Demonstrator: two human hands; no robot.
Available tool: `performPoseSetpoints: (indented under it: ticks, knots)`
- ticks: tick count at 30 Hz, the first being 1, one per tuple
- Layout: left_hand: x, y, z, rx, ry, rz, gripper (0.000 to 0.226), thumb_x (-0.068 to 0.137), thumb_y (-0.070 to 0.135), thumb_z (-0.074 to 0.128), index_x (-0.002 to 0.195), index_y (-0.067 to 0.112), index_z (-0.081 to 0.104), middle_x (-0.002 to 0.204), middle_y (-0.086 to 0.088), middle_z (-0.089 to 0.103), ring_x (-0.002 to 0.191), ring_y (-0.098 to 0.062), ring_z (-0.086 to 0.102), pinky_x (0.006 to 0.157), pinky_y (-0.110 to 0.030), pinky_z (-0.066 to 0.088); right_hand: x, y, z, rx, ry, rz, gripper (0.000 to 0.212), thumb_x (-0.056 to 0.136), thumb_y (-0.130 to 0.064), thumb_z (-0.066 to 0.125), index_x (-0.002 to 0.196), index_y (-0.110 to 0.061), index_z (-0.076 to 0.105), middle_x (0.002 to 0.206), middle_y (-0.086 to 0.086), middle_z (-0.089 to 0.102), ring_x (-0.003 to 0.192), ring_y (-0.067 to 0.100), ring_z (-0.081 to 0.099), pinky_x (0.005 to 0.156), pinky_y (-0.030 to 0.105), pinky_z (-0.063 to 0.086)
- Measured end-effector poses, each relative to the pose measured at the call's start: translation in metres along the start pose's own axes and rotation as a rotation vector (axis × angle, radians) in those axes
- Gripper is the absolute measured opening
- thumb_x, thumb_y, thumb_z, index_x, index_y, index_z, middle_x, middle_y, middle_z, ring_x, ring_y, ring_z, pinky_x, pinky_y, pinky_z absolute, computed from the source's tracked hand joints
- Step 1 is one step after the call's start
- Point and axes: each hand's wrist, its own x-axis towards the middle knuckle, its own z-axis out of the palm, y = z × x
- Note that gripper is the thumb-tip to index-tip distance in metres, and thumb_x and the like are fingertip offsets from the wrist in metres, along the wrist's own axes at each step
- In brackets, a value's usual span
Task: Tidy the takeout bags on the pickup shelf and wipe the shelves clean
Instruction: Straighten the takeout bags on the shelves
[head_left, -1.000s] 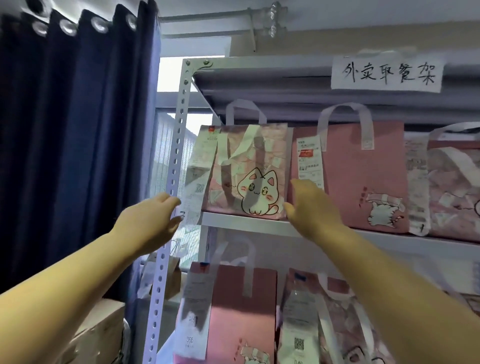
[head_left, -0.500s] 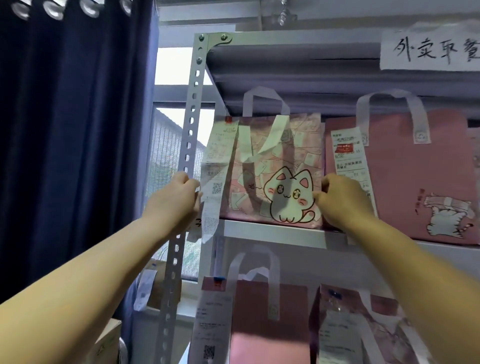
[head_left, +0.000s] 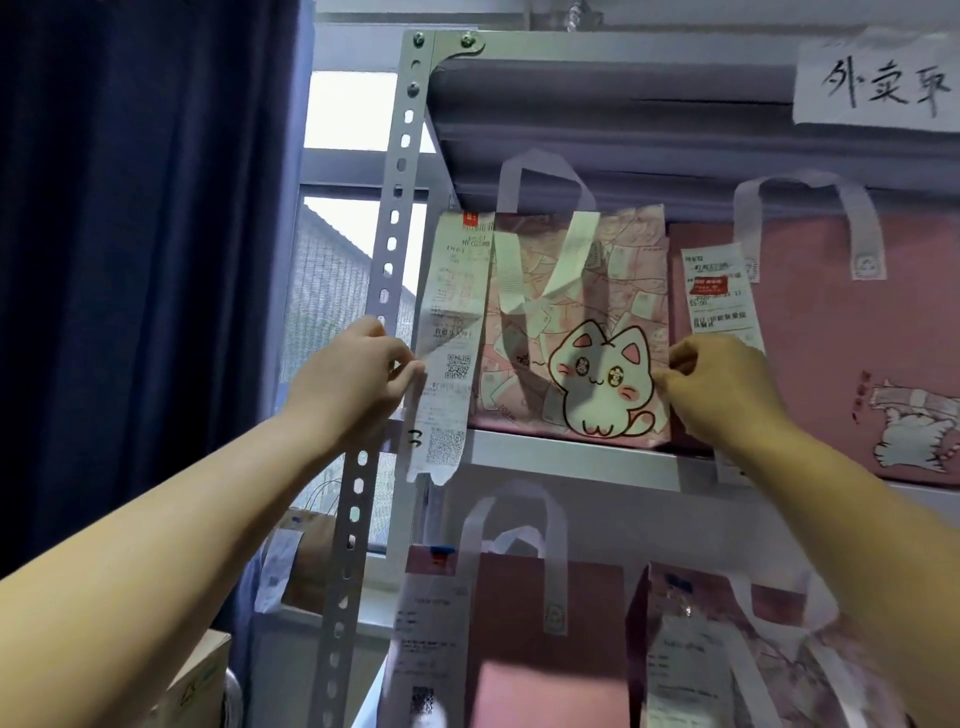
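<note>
Left grip pinches the receipt hanging beside the bag; right grip pinches its right edge, on the shelf.

Grey metal pickup shelf
Upper board — cat-print bag and pink bag upright, side by side.

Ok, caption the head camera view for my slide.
Left hand pinches the receipt, right hand the cat bag, on the shelf.

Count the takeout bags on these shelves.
4. On the upper shelf: cat-print bag left, plain pink bag right. Below it: lower pink bag left, lower patterned bag right. More may sit beyond the right edge.
</note>
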Motion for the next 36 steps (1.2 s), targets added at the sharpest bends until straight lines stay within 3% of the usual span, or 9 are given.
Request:
performPoseSetpoints:
  ticks: [6, 11, 16, 22, 24, 26, 29, 33, 36]
  knots:
    - [-0.006, 0.004, -0.007, 0.093, 0.135, 0.021, 0.026, 0.087, 0.044, 0.055, 0.085, 0.019, 0.064, 0.096, 0.000, 0.054, 0.074, -0.025, 0.058, 0.061, -0.029, 0.044, -0.005, -0.004, -0.007, -0.121, 0.095, -0.073, 0.014, 0.086, -0.031, 0.059, 0.089, -0.018, 0.061, 0.086, 0.004, 0.066, 0.079, 0.027, 0.058, 0.068, 0.036, 0.050]
    - [-0.008, 0.025, -0.012, 0.040, 0.211, 0.198, 0.026, 0.086, 0.042, 0.056, 0.079, 0.018, 0.063, 0.084, 0.002, 0.053, 0.063, -0.023, 0.055, 0.053, -0.029, 0.048, -0.014, -0.003, -0.024, -0.129, 0.178, -0.212, 0.019, 0.088, -0.032, 0.056, 0.083, -0.015, 0.062, 0.074, 0.003, 0.065, 0.065, 0.025, 0.058, 0.058, 0.033, 0.051]
    - [-0.010, 0.059, 0.001, -0.018, 0.194, 0.389, 0.030, 0.087, 0.040, 0.053, 0.068, 0.018, 0.061, 0.068, 0.007, 0.049, 0.054, -0.018, 0.050, 0.043, -0.019, 0.038, -0.023, 0.016, -0.052, -0.191, 0.193, -0.342, 0.013, 0.087, -0.021, 0.059, 0.080, -0.012, 0.063, 0.069, 0.004, 0.065, 0.057, 0.022, 0.058, 0.049, 0.028, 0.048]
    - [-0.013, 0.111, 0.030, -0.069, 0.158, 0.500, 0.018, 0.081, 0.029, 0.066, 0.068, 0.015, 0.064, 0.065, 0.001, 0.060, 0.047, -0.013, 0.045, 0.041, -0.012, 0.028, -0.026, 0.068, -0.090, -0.283, 0.220, -0.346, 0.010, 0.084, -0.016, 0.064, 0.077, -0.008, 0.064, 0.060, 0.001, 0.057, 0.045, 0.009, 0.045, 0.044, 0.015, 0.030]
    - [-0.013, 0.130, 0.040, -0.084, 0.170, 0.518, 0.015, 0.080, 0.026, 0.067, 0.070, 0.014, 0.065, 0.065, 0.000, 0.061, 0.048, -0.012, 0.041, 0.042, -0.010, 0.024, -0.023, 0.089, -0.101, -0.329, 0.241, -0.303, 0.009, 0.085, -0.018, 0.062, 0.082, -0.010, 0.063, 0.068, 0.005, 0.062, 0.054, 0.019, 0.050, 0.049, 0.024, 0.040]
    - [-0.011, 0.149, 0.050, -0.111, 0.153, 0.522, 0.013, 0.081, 0.025, 0.067, 0.075, 0.014, 0.066, 0.068, 0.000, 0.062, 0.050, -0.014, 0.046, 0.040, -0.018, 0.039, -0.018, 0.110, -0.110, -0.354, 0.271, -0.246, 0.010, 0.084, -0.019, 0.062, 0.087, -0.010, 0.062, 0.077, 0.007, 0.063, 0.066, 0.024, 0.053, 0.058, 0.032, 0.045]
    - [-0.008, 0.174, 0.065, -0.127, 0.154, 0.519, 0.016, 0.085, 0.027, 0.062, 0.082, 0.013, 0.068, 0.075, -0.002, 0.063, 0.057, -0.021, 0.056, 0.046, -0.033, 0.052, -0.013, 0.137, -0.119, -0.382, 0.292, -0.159, 0.023, 0.082, -0.020, 0.064, 0.102, -0.008, 0.059, 0.093, 0.010, 0.062, 0.084, 0.028, 0.053, 0.069, 0.035, 0.043]
    - [-0.001, 0.202, 0.081, -0.090, 0.161, 0.438, 0.024, 0.089, 0.032, 0.055, 0.091, 0.012, 0.067, 0.088, -0.004, 0.061, 0.068, -0.026, 0.060, 0.053, -0.037, 0.054, -0.005, 0.164, -0.127, -0.302, 0.234, -0.004, 0.044, 0.084, -0.026, 0.063, 0.119, -0.003, 0.049, 0.117, 0.017, 0.050, 0.107, 0.033, 0.046, 0.089, 0.042, 0.039]
    - [0.000, 0.212, 0.089, -0.022, 0.146, 0.339, 0.027, 0.090, 0.036, 0.050, 0.095, 0.014, 0.065, 0.093, -0.004, 0.057, 0.072, -0.029, 0.060, 0.057, -0.040, 0.054, 0.002, 0.179, -0.127, -0.236, 0.105, 0.097, 0.048, 0.090, -0.036, 0.054, 0.125, -0.005, 0.047, 0.125, 0.016, 0.047, 0.110, 0.033, 0.047, 0.090, 0.041, 0.039]
